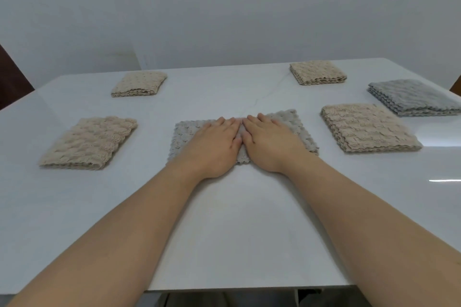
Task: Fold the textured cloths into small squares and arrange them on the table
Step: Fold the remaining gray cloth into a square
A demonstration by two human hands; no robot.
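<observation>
— Where is the grey cloth (287, 127) to be found?
— It is laid flat at the middle of the table (237, 219) and is pressed from above by both hands. The left hand (214, 143) is set on its left half and the right hand (272, 143) on its right half, side by side and almost touching.
— How are the fingers held?
— On each hand they are kept straight and close together, flat on the fabric. Nothing is gripped or pinched.
— How may the cloth be expected to handle?
— It is judged to be light, soft and limp, with a bumpy, plush pile. No shape would be kept by it when lifted, and a fold is likely to spring open unless it is pressed down. Some sliding on the glossy tabletop is also to be reckoned with.
— Where should it be taken hold of?
— The two corners of one short side are best pinched, one by each hand, so that the edge can be carried over evenly onto the opposite edge.
— And the others?
— Five are already folded into squares and set around it, well apart: the near left beige cloth (89, 142), the far left beige cloth (139, 83), the far right beige cloth (318, 72), the near right beige cloth (366, 127) and the second grey cloth (414, 97).
</observation>
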